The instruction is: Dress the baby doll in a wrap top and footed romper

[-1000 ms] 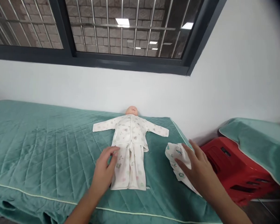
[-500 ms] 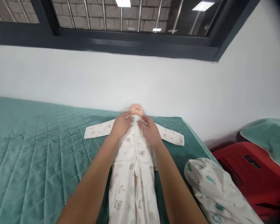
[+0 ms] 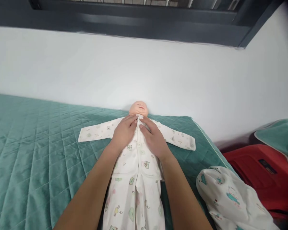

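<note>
A baby doll (image 3: 138, 107) lies on its back with its head by the wall. It wears a white printed long-sleeved top (image 3: 129, 164), its sleeves spread out to both sides, and white printed trousers (image 3: 120, 204). My left hand (image 3: 125, 129) rests on the left of the chest, fingers stretched towards the collar. Opposite it, my right hand (image 3: 154, 136) lies on the other front panel, with thumb and forefinger apart near the middle seam. A round button (image 3: 139, 144) shows below my hands. The fabric directly under my fingers is hidden.
A green quilted cover (image 3: 38, 153) spreads under the doll. To the right lies a white printed cloth bundle (image 3: 230, 195), beside a red plastic object (image 3: 259, 169). Another green cloth (image 3: 279, 134) drapes behind it. A white wall (image 3: 110, 70) and dark window frame (image 3: 134, 27) rise beyond.
The view has tilted down and come closer. My fingers have settled flatter on the upper chest, nearer the middle seam. The top's front edges lie closer together at the collar.
</note>
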Demonstrator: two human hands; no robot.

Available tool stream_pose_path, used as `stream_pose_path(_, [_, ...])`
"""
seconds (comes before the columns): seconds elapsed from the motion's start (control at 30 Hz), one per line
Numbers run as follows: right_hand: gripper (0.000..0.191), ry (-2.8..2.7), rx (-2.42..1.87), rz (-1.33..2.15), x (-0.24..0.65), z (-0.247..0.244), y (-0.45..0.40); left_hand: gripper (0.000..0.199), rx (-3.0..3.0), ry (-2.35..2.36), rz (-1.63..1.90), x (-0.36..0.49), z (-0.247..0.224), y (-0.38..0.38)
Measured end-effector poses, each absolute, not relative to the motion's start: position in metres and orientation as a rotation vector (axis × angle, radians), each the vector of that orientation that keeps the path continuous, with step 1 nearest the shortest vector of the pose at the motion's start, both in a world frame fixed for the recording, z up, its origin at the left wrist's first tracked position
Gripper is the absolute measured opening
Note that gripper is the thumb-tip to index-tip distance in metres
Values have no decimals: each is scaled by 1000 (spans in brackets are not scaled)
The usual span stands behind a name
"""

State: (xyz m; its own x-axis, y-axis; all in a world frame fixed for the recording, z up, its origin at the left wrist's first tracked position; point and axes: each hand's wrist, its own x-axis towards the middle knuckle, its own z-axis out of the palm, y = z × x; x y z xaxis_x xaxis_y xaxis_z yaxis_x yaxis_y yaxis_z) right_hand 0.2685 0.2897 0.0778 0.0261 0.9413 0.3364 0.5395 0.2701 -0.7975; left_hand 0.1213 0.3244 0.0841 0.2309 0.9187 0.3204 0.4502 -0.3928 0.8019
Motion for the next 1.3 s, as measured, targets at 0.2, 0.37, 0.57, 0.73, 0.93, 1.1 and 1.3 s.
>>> stream_pose_path(0.2, [41,-1716,-1365,524,269,77,290,40,1985,1179,1106,119,81,327])
stream_pose_path(0.37, [40,-1785,-1364,517,269,78,290,41,2046,1135,1086,118,81,329])
stream_pose_path(0.57, [38,-1652,-1376,596,267,78,290,37,2027,1146,1112,119,79,331])
stream_pose_path(0.73, [45,-1454,-1332,689,267,73,283,29,2015,1116,1113,115,78,325])
stream_pose_path(0.93, [48,-1561,-1220,651,271,59,252,24,1979,996,1124,110,81,311])
stream_pose_path(1.1, [47,-1700,-1271,563,273,59,234,24,1899,976,1126,107,83,306])
stream_pose_path(1.3, [45,-1775,-1319,526,274,65,239,19,1822,984,1101,107,82,307])
